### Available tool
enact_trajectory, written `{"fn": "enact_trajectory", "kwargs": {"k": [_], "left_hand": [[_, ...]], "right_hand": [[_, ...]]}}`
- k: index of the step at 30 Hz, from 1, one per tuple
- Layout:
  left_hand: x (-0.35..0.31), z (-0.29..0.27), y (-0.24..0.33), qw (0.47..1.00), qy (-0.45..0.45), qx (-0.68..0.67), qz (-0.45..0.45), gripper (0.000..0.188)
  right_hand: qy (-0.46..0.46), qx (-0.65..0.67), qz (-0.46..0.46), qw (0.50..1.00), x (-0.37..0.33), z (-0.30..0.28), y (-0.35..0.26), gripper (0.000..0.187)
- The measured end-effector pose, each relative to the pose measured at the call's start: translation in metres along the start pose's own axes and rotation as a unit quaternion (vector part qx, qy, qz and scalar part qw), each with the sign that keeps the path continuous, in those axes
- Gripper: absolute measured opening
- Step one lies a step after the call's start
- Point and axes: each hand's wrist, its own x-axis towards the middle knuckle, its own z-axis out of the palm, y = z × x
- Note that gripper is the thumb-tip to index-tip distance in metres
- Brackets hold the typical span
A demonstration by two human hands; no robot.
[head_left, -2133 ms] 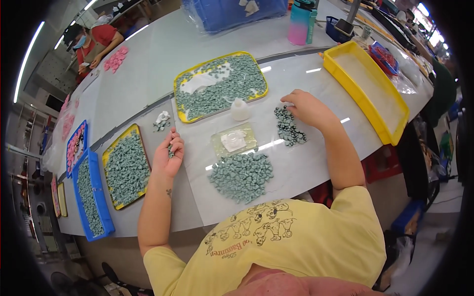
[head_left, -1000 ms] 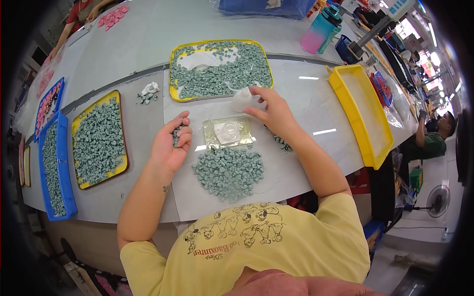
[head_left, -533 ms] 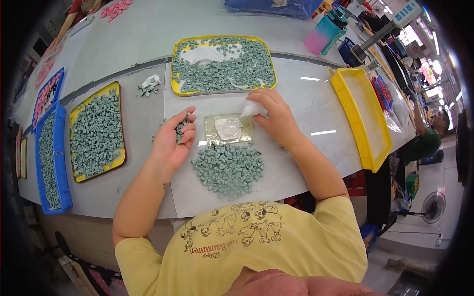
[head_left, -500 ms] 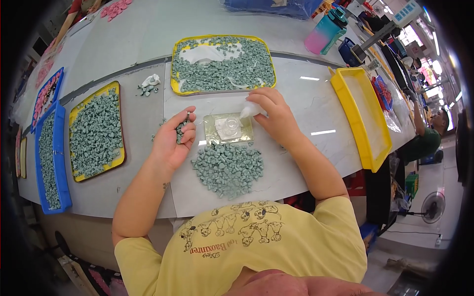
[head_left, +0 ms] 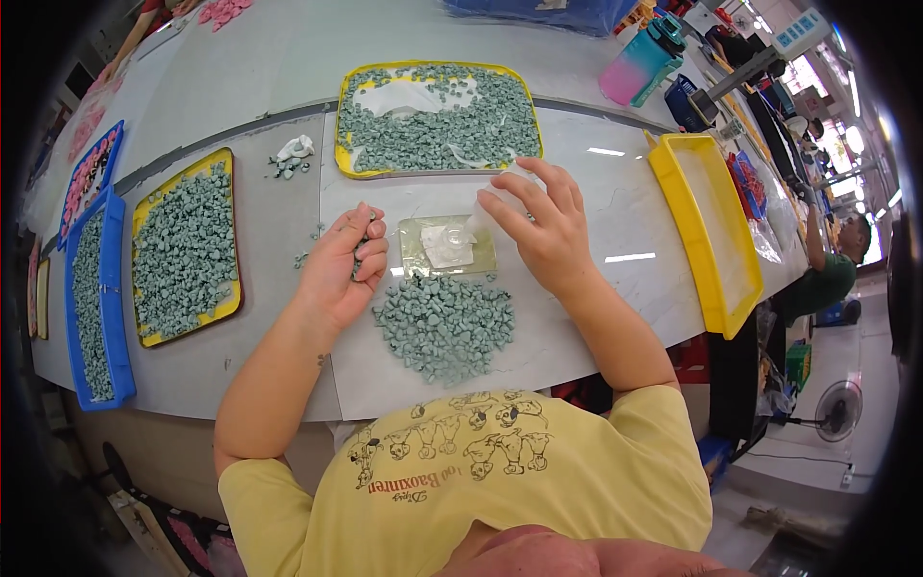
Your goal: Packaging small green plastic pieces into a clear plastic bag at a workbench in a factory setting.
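Observation:
My left hand point(head_left: 344, 258) is closed around small grey-green pieces, some of which show between its fingers. My right hand point(head_left: 546, 229) has its fingers curved around a white squeeze bottle point(head_left: 487, 213), partly hidden behind them. The bottle's narrow end slants down toward a clear yellowish plate point(head_left: 409, 252) on the table. On that plate lies a white patch point(head_left: 448, 248) with a round mark on it. A loose heap of grey-green pieces point(head_left: 447, 322) spreads just in front of the plate, between my forearms.
Beyond my hands stands a yellow-rimmed tray point(head_left: 341, 144) of grey-green pieces. To the left are another yellow tray point(head_left: 236, 300) and a blue tray point(head_left: 118, 356), both filled alike. A yellow bin point(head_left: 719, 288) stands at the right, a pink-and-teal bottle point(head_left: 632, 72) farther back.
My right hand has lifted slightly and its fingers have shifted on the squeeze bottle. My left hand's fingers have curled tighter over the pieces.

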Motion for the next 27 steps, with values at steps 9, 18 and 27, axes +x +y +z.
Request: {"fn": "enact_trajectory", "kwargs": {"k": [9,18,27], "left_hand": [[-0.003,0.009,-0.001,0.998,0.051,0.032,0.011,0.023],[-0.004,0.003,-0.002,0.999,-0.001,0.030,0.011,0.024],[-0.008,0.019,-0.016,0.996,0.037,0.079,0.034,0.026]], "right_hand": [[0.014,-0.014,-0.006,1.000,0.001,-0.001,-0.002,0.031],[0.009,0.067,0.084,0.994,-0.003,0.003,0.003,0.040],[-0.063,0.275,0.333,0.900,-0.006,0.010,0.016,0.036]]}}
